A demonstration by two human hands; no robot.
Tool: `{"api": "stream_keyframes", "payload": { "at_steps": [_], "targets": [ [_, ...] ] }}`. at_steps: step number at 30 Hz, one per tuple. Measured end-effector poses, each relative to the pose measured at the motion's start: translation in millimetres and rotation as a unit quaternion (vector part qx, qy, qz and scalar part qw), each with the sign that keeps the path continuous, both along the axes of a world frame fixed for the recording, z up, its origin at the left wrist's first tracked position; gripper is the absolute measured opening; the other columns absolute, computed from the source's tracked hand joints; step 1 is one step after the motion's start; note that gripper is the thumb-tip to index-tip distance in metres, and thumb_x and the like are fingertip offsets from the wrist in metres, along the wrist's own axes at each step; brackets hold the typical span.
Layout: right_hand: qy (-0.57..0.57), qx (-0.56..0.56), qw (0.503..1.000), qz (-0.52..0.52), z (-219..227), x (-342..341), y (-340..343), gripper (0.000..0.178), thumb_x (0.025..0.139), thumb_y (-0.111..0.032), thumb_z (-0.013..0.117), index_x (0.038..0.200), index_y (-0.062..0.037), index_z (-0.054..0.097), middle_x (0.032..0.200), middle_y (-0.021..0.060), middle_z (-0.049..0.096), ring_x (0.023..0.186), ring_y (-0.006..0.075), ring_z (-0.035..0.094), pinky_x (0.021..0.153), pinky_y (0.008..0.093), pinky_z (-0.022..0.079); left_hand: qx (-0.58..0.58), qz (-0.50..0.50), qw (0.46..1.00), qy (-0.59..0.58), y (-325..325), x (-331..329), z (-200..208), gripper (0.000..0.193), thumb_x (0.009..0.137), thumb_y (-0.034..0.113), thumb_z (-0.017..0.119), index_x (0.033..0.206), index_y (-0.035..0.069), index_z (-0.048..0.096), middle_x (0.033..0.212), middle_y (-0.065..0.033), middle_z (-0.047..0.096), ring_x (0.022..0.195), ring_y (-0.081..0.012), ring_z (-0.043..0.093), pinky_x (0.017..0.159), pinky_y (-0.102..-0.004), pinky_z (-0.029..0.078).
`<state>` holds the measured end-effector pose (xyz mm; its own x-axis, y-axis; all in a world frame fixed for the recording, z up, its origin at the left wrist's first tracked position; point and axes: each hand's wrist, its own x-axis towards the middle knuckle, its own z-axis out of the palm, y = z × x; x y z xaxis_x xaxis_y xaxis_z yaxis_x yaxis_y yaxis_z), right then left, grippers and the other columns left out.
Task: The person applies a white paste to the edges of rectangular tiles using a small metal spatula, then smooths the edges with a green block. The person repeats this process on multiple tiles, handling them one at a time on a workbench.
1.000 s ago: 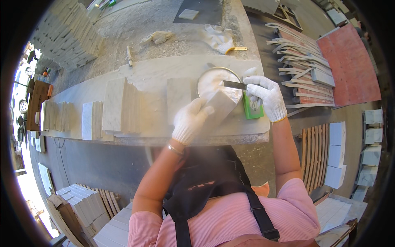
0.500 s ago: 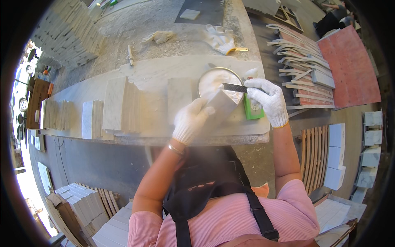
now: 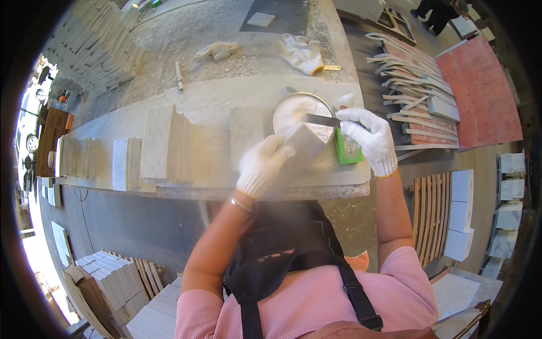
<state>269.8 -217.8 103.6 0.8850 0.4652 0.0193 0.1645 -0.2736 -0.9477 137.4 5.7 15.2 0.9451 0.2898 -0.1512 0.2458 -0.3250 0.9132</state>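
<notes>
My left hand (image 3: 261, 165), in a white knit glove, is closed on the near edge of a grey stone tile (image 3: 305, 146), which is tilted up off the table. My right hand (image 3: 370, 138), gloved too, grips one end of a dark, flat, narrow tool with a ridged face (image 3: 322, 120). The tool's free end lies at the tile's far upper edge; whether they touch is hard to tell. Just behind stands a round open tin (image 3: 287, 107) of white paste, partly hidden by tile and tool. Beside it is a green box (image 3: 345, 151).
Upright tile stacks (image 3: 158, 144) stand along the left of the stone-topped table (image 3: 220, 90). Farther back lie a loose white glove (image 3: 302, 53), a crumpled glove (image 3: 217, 51) and a short pale rod (image 3: 179, 76). Pale strips (image 3: 415, 85) cover a rack at right.
My right hand and the tool have shifted very slightly; the left hand keeps the tile in place. At the far upper right, another person has moved to a different spot.
</notes>
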Motion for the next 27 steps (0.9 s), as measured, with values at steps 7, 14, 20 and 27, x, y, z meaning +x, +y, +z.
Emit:
{"api": "stream_keyframes", "payload": {
  "at_steps": [7,14,20,27],
  "targets": [
    [0.029,-0.016,0.999,-0.011,-13,15,-9,0.025,0.094,-0.004,0.071,0.119,-0.0007,0.076,0.1,0.004,0.076,0.078,0.0081,0.065,0.069,0.0236,0.052,-0.018,-0.002,1.0,0.003,2,0,2,0.046,0.093,0.041,0.068,0.126,0.009,0.071,0.111,-0.02,0.075,0.106,-0.0353,0.071,0.093,-0.0419,0.053],
    [-0.111,-0.169,0.979,0.02,-43,21,-2,0.02,0.096,-0.014,0.072,0.113,-0.0048,0.079,0.096,0.0076,0.078,0.082,0.0105,0.069,0.077,0.0274,0.055,-0.052,-0.012,0.998,0.033,7,3,7,0.046,0.093,0.039,0.067,0.126,0.008,0.072,0.114,-0.0212,0.075,0.108,-0.0341,0.071,0.094,-0.0406,0.053],
    [0.03,-0.19,0.98,-0.052,-40,52,-18,0.042,0.095,-0.04,0.078,0.115,-0.0036,0.076,0.084,0.0016,0.073,0.07,0.0092,0.063,0.06,0.0259,0.048,-0.119,-0.004,0.992,0.032,8,3,15,0.038,0.096,0.023,0.071,0.124,-0.003,0.07,0.102,-0.0031,0.073,0.092,-0.0089,0.061,0.085,-0.0274,0.051],
    [-0.077,-0.241,0.965,-0.062,-84,102,-25,0.051,0.088,-0.036,0.085,0.124,-0.0028,0.071,0.111,0.0071,0.073,0.098,0.0134,0.065,0.093,0.0294,0.052,-0.084,-0.022,0.995,0.052,12,4,18,0.046,0.095,0.038,0.067,0.125,0.003,0.072,0.105,-0.0161,0.076,0.096,-0.0198,0.07,0.087,-0.034,0.053]
  ]
}}
